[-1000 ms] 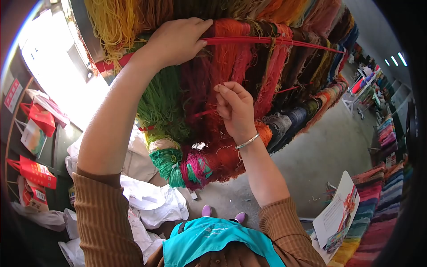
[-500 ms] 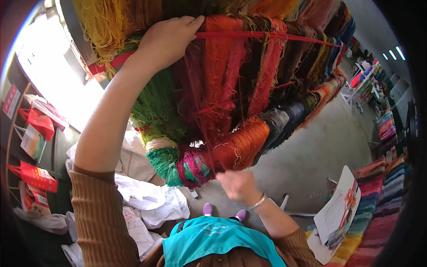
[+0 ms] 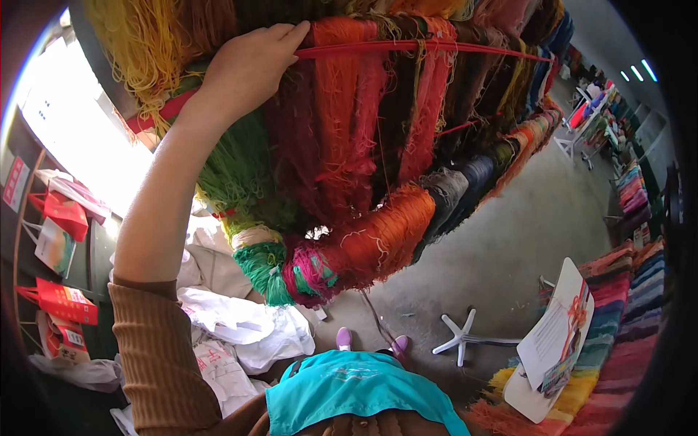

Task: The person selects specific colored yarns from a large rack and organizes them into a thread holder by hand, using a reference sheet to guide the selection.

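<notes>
Over the upper bar of a yarn rack lies my left hand point(image 3: 251, 69), its fingers together and closed on the dark red yarn point(image 3: 291, 138) there. The red strap point(image 3: 407, 46) runs right from beside its fingertips, and what lies under the palm is hidden. Green yarn point(image 3: 240, 171) hangs just below the wrist, with orange-red yarn point(image 3: 336, 109) to the right of the hand. Skeins wrap the lower bar: an orange skein point(image 3: 385, 232), a green skein point(image 3: 262, 269) and a magenta-and-green skein point(image 3: 313, 272). A thin dark strand point(image 3: 376, 316) trails toward the floor. My right hand is out of view.
White sacks point(image 3: 247, 327) lie on the floor at the left, near shelves with red bags point(image 3: 65, 301). A white chair base point(image 3: 462, 338) stands right of my shoes point(image 3: 344, 338). At the lower right, a white board point(image 3: 556, 334) rests by rows of coloured yarn point(image 3: 603, 312).
My right hand, closed below the orange skein earlier, has left the view. The dark red strands stretched down to it no longer show there. The rack and left hand appear slightly farther left.
</notes>
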`<state>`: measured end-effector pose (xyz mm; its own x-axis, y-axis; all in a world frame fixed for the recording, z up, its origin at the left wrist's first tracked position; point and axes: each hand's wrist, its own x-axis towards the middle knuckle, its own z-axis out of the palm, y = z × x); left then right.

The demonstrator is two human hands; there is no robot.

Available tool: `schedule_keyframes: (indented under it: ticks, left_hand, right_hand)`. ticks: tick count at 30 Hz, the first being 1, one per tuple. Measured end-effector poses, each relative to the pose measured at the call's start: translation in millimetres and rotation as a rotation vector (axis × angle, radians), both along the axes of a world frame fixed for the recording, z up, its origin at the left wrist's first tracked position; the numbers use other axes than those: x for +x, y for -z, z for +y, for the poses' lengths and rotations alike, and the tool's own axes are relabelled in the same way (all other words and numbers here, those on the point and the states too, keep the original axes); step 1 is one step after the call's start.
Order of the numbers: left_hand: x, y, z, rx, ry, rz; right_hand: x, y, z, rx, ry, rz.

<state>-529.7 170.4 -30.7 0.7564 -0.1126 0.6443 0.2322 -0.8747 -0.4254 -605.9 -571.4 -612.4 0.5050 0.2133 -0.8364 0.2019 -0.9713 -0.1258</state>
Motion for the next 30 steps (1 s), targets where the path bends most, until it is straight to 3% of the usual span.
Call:
schedule_keyframes:
  ticks: [2,4,7,8,9,10,11,12,13,14,16,17,21,27,30]
  left_hand:
    - [-1,-1,-3,-0.02,-0.015,0.018]
    - [-1,-2,-3,-0.044,-0.027,0.038]
    - [1,0,0,-0.022,-0.018,0.03]
    - [1,-1,0,-0.028,-0.011,0.024]
    - [-1,0,-1,-0.034,-0.007,0.02]
    - [-2,-1,-4,-0.041,-0.013,0.019]
    - [-2,-2,-7,-0.02,0.005,0.007]
    - [-3,-2,-9,0.001,0.022,-0.004]
    - [-4,-1,-9,-0.002,0.015,-0.005]
    - [-4,-1,-9,-0.007,0.025,-0.018]
    - [-4,-1,-8,-0.011,0.029,-0.027]
    - [-5,-2,-7,-0.02,0.029,-0.025]
    - [-4,-3,-8,-0.085,0.047,-0.021]
    - [-5,-1,-10,-0.094,0.039,-0.043]
    - [-5,-3,-11,-0.111,0.013,-0.019]
  right_hand:
    - [-7,-32,-17,0.016,0.251,0.134]
    - [-9,-70,-18,0.183,0.657,0.271]
    - [17,-120,26,0.675,1.149,0.516]
    - [34,-131,56,0.834,1.225,0.619]
    - [73,-128,92,0.859,1.013,0.711]
    - [96,-131,154,1.063,1.459,1.113]
    - [116,-148,204,1.201,1.322,1.034]
    - [129,-205,270,1.338,1.107,1.013]
    - [135,-253,327,1.42,1.076,1.082]
    - [138,-304,376,1.522,0.832,1.129]
    - [130,-382,451,1.67,0.38,0.764]
    - [126,-414,482,1.664,0.322,0.604]
    - [135,-439,584,1.844,0.003,-0.314]
    - [135,-439,631,1.741,0.017,-0.756]
    - [138,-431,638,1.802,0.125,-0.708]
